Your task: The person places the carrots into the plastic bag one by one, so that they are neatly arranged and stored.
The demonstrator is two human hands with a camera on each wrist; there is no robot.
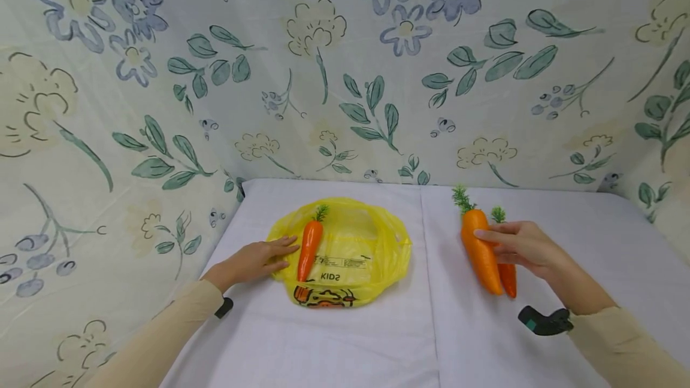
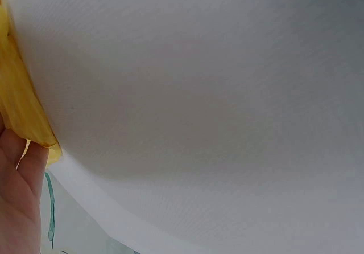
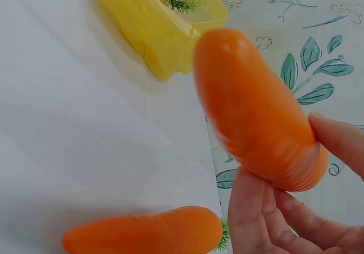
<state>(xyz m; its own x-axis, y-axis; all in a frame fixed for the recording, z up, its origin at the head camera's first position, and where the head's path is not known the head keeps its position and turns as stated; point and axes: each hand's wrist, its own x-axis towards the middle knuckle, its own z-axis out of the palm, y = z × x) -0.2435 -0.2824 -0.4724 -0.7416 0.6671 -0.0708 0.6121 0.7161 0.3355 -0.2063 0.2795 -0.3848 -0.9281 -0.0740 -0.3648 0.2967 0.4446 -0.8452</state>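
Observation:
A yellow plastic bag (image 1: pixel 388 268) lies spread open on the white table, with a reddish-orange toy carrot (image 1: pixel 309 247) inside it, green top away from me. My left hand (image 1: pixel 259 259) rests on the bag's left edge, fingers stretched out; in the left wrist view the fingers (image 2: pixel 34 166) touch the yellow plastic. On the right, my right hand (image 1: pixel 525 247) grips a larger orange toy carrot (image 1: pixel 480 253) between thumb and fingers, raised off the cloth in the right wrist view. Another toy carrot (image 3: pixel 148 231) lies on the table beside it, partly hidden by the hand in the head view.
The table (image 1: pixel 372 346) is covered with white cloth, creased between the bag and the right-hand carrots. Floral fabric (image 1: pixel 323 76) hangs behind and at the sides. A dark wrist camera (image 1: pixel 544 321) sits on the right wrist.

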